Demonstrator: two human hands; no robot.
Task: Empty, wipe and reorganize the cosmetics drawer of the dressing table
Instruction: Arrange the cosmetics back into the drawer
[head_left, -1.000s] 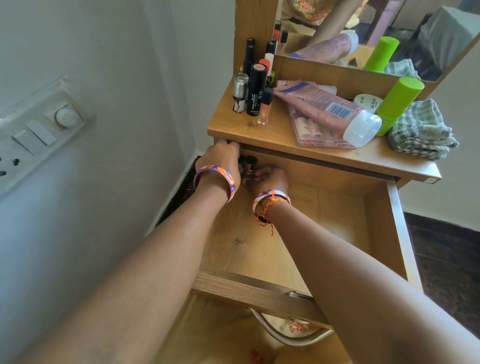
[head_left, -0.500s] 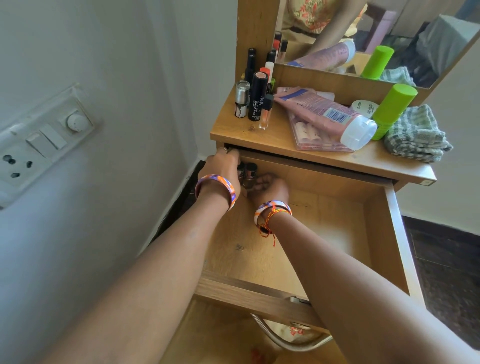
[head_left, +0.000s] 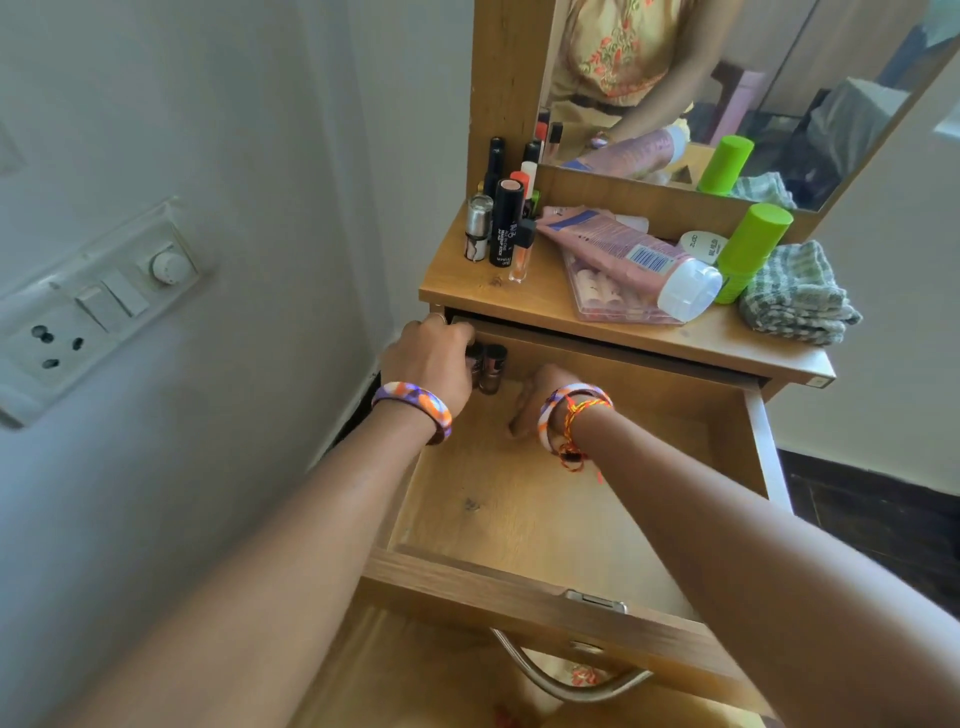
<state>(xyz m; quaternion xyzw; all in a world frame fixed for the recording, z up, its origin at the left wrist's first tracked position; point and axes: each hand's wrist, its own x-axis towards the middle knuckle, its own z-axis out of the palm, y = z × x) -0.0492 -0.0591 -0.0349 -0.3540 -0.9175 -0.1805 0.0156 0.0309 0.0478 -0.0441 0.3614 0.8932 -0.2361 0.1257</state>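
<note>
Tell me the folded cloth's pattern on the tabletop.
The folded cloth is green-and-white checked, clearest in the head view.

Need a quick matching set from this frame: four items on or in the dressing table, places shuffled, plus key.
Things:
1. checked cloth
2. small dark bottles
3. pink tube
4. black stick

Places:
A. lying on the clear flat case
B. back left corner of the open drawer
C. right end of the tabletop
D. standing at the tabletop's left, by the mirror frame

Pairs: 1-C, 2-B, 3-A, 4-D
</note>
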